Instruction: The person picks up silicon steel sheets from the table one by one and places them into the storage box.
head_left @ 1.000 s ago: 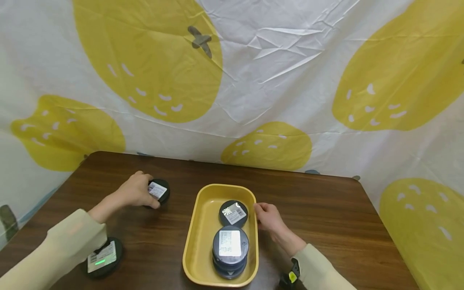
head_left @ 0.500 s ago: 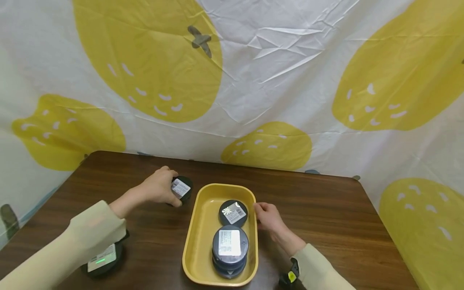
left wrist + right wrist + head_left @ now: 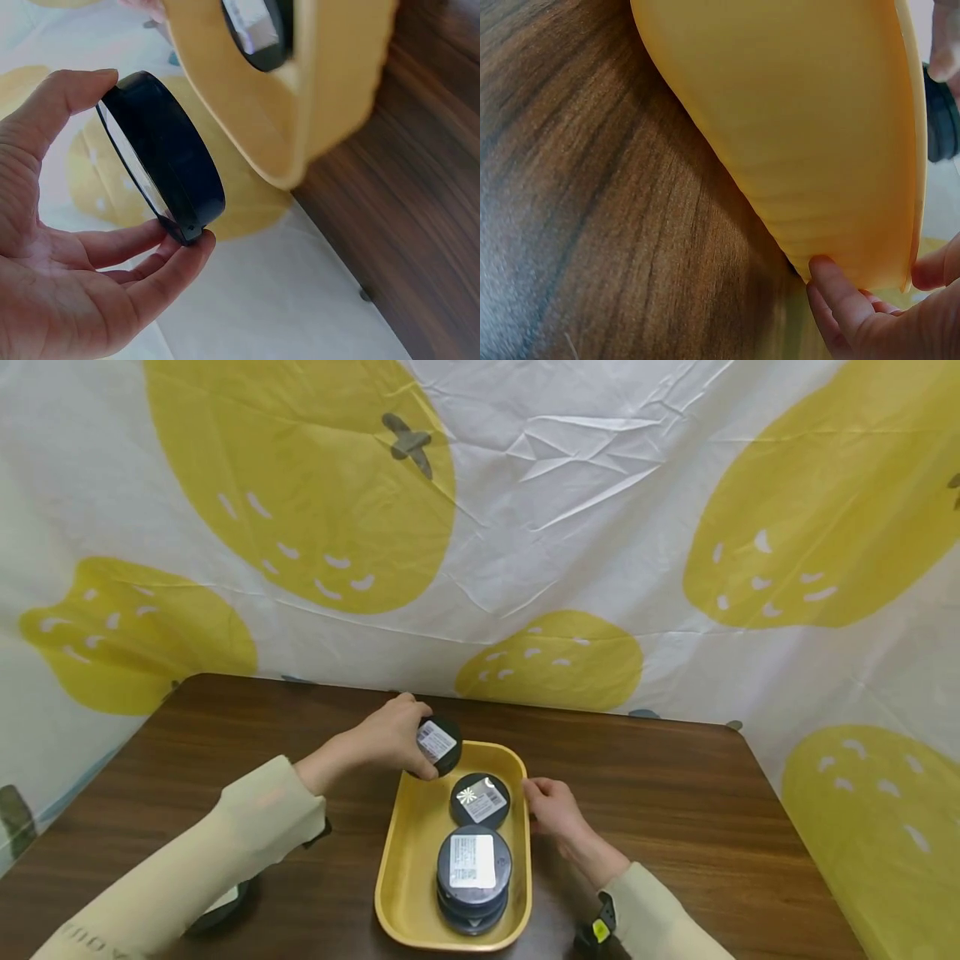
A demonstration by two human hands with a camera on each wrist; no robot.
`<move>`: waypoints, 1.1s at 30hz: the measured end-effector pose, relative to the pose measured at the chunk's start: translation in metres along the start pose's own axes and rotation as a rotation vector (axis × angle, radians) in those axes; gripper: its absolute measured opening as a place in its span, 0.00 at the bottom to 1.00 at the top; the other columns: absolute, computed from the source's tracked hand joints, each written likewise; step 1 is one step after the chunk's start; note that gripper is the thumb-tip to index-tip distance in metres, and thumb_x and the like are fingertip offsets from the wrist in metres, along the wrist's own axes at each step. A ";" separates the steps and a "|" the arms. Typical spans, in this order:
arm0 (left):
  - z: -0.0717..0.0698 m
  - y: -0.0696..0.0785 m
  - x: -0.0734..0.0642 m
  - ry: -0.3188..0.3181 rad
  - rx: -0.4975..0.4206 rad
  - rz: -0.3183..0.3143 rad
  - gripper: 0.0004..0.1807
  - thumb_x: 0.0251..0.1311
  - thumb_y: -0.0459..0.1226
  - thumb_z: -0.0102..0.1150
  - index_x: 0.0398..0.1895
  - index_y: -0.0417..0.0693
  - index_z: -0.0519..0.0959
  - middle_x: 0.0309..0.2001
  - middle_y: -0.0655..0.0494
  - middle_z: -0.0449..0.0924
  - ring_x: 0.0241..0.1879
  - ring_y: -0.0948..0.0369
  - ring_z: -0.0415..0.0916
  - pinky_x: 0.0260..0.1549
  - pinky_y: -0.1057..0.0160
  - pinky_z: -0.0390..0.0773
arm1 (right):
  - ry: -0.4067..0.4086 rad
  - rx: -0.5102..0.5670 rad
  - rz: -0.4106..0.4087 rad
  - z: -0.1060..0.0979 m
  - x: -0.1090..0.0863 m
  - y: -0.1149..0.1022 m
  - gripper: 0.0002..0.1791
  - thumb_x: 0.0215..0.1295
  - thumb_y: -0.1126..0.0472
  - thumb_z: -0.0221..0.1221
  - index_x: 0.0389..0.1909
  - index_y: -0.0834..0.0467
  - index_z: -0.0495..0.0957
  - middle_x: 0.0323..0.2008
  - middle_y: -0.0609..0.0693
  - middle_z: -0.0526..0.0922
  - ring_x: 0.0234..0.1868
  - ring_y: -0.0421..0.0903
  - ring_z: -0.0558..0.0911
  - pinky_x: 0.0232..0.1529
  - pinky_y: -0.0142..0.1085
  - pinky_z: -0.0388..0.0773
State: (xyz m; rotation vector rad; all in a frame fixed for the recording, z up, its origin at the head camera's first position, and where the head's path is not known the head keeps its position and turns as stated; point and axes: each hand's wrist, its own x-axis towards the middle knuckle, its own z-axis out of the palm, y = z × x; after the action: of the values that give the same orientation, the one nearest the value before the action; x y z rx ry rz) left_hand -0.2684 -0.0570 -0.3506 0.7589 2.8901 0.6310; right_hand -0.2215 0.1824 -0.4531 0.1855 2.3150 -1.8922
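My left hand (image 3: pixel 393 735) holds a round, flat black container (image 3: pixel 444 748) with a white label, over the far left corner of a yellow tray (image 3: pixel 411 860). In the left wrist view, the thumb and fingers pinch this black container (image 3: pixel 176 150) by its edge, tilted and apart from the tray. My right hand (image 3: pixel 558 814) grips the tray's right side. Its thumb is at the rim and its fingers lie against the outer wall (image 3: pixel 802 135) in the right wrist view. Inside the tray sit a single labelled black container (image 3: pixel 480 802) and, nearer, a stack of similar ones (image 3: pixel 474 868).
Another black container (image 3: pixel 228 910) lies on the brown wooden table (image 3: pixel 675 827) at lower left, mostly hidden under the left sleeve (image 3: pixel 247 827). A white cloth (image 3: pixel 360 647) with yellow fruit prints hangs behind the table's far edge.
My left hand has carried the black container rightward from the table's left part to above the tray's far left corner. The right hand stays at the tray's side.
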 end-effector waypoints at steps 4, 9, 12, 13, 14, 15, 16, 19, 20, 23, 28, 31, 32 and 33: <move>0.004 0.012 0.009 -0.018 -0.004 0.013 0.43 0.29 0.43 0.76 0.51 0.27 0.73 0.44 0.40 0.72 0.41 0.51 0.69 0.42 0.56 0.74 | 0.007 0.007 -0.004 0.000 -0.001 -0.001 0.19 0.70 0.63 0.46 0.46 0.78 0.72 0.30 0.56 0.77 0.27 0.44 0.77 0.32 0.43 0.82; 0.008 0.017 0.018 -0.022 0.008 0.029 0.42 0.28 0.43 0.76 0.51 0.28 0.73 0.43 0.40 0.72 0.41 0.51 0.70 0.41 0.56 0.74 | 0.008 0.001 -0.006 -0.002 0.000 0.000 0.19 0.70 0.62 0.46 0.47 0.78 0.72 0.30 0.56 0.77 0.27 0.44 0.77 0.30 0.42 0.81; 0.010 0.018 0.021 -0.031 0.008 0.027 0.43 0.29 0.43 0.76 0.51 0.28 0.73 0.43 0.39 0.72 0.40 0.51 0.69 0.40 0.57 0.74 | 0.006 0.002 0.002 -0.002 0.001 0.002 0.19 0.70 0.62 0.46 0.46 0.77 0.72 0.30 0.56 0.76 0.27 0.44 0.77 0.30 0.41 0.81; 0.011 0.019 0.022 -0.037 0.007 0.025 0.43 0.29 0.43 0.76 0.51 0.28 0.73 0.44 0.39 0.72 0.40 0.51 0.69 0.40 0.57 0.74 | 0.007 0.003 0.004 -0.002 0.001 0.002 0.19 0.70 0.63 0.46 0.46 0.77 0.72 0.30 0.56 0.76 0.27 0.44 0.77 0.30 0.41 0.81; 0.013 0.019 0.022 -0.043 0.006 0.026 0.43 0.29 0.43 0.76 0.52 0.28 0.73 0.44 0.39 0.72 0.41 0.51 0.69 0.40 0.57 0.74 | 0.008 0.006 0.005 -0.002 0.001 0.002 0.19 0.70 0.63 0.46 0.46 0.77 0.72 0.30 0.56 0.76 0.27 0.44 0.77 0.30 0.41 0.81; 0.014 0.020 0.023 -0.048 0.007 0.027 0.43 0.29 0.43 0.76 0.52 0.28 0.73 0.44 0.39 0.72 0.41 0.51 0.69 0.40 0.57 0.74 | 0.010 0.007 0.005 -0.002 0.001 0.002 0.19 0.70 0.63 0.46 0.46 0.77 0.72 0.31 0.57 0.76 0.27 0.44 0.77 0.30 0.41 0.81; 0.015 0.020 0.024 -0.053 0.006 0.029 0.42 0.29 0.43 0.75 0.51 0.28 0.73 0.45 0.39 0.72 0.41 0.51 0.69 0.41 0.57 0.74 | 0.011 0.008 0.005 -0.002 0.001 0.002 0.19 0.70 0.63 0.46 0.46 0.77 0.72 0.31 0.57 0.76 0.27 0.44 0.77 0.30 0.42 0.81; 0.020 0.024 0.028 -0.059 0.012 0.045 0.42 0.29 0.44 0.75 0.51 0.28 0.74 0.45 0.39 0.73 0.42 0.51 0.69 0.42 0.57 0.74 | 0.011 0.006 0.000 -0.001 0.001 0.001 0.19 0.70 0.62 0.46 0.47 0.77 0.72 0.31 0.57 0.76 0.27 0.44 0.78 0.30 0.42 0.81; 0.021 0.025 0.029 -0.062 0.009 0.046 0.42 0.30 0.44 0.75 0.51 0.28 0.74 0.45 0.39 0.73 0.42 0.51 0.69 0.42 0.57 0.74 | 0.009 0.005 -0.001 -0.001 0.002 0.001 0.19 0.70 0.62 0.46 0.46 0.77 0.72 0.31 0.57 0.76 0.27 0.44 0.78 0.30 0.42 0.81; 0.024 0.030 0.032 -0.073 -0.002 0.048 0.42 0.30 0.44 0.76 0.51 0.28 0.74 0.45 0.40 0.73 0.42 0.52 0.69 0.43 0.58 0.73 | 0.006 0.003 -0.003 0.000 0.002 0.001 0.19 0.70 0.62 0.46 0.47 0.77 0.72 0.31 0.57 0.76 0.27 0.44 0.77 0.29 0.41 0.81; 0.029 0.038 0.039 -0.099 -0.022 0.041 0.42 0.31 0.44 0.76 0.52 0.29 0.73 0.45 0.41 0.73 0.42 0.53 0.68 0.44 0.58 0.73 | 0.009 0.009 0.007 -0.001 0.003 0.001 0.19 0.70 0.62 0.46 0.47 0.77 0.73 0.30 0.57 0.76 0.27 0.44 0.77 0.29 0.40 0.81; 0.032 0.042 0.042 -0.124 -0.031 0.029 0.42 0.32 0.43 0.76 0.53 0.30 0.72 0.45 0.42 0.72 0.42 0.53 0.68 0.44 0.58 0.73 | 0.009 0.005 0.008 -0.003 0.003 0.001 0.19 0.70 0.62 0.46 0.47 0.77 0.73 0.30 0.57 0.76 0.28 0.45 0.77 0.28 0.40 0.81; 0.034 0.042 0.043 -0.131 -0.031 0.029 0.42 0.31 0.43 0.76 0.52 0.30 0.73 0.45 0.42 0.72 0.42 0.54 0.68 0.43 0.59 0.73 | 0.008 0.005 0.010 -0.003 0.003 0.001 0.19 0.69 0.62 0.46 0.47 0.77 0.73 0.30 0.58 0.76 0.27 0.45 0.77 0.28 0.40 0.81; 0.035 0.043 0.045 -0.137 -0.028 0.031 0.41 0.31 0.43 0.76 0.52 0.30 0.73 0.44 0.43 0.72 0.42 0.54 0.68 0.43 0.59 0.73 | 0.007 0.003 0.012 -0.004 0.003 0.001 0.19 0.70 0.62 0.46 0.47 0.77 0.73 0.30 0.58 0.76 0.28 0.45 0.77 0.28 0.40 0.81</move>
State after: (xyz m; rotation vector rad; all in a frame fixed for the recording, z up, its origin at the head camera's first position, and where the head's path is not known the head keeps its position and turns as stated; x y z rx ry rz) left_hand -0.2815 0.0118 -0.3639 0.8111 2.7453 0.5963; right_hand -0.2240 0.1861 -0.4539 0.2057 2.3101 -1.8931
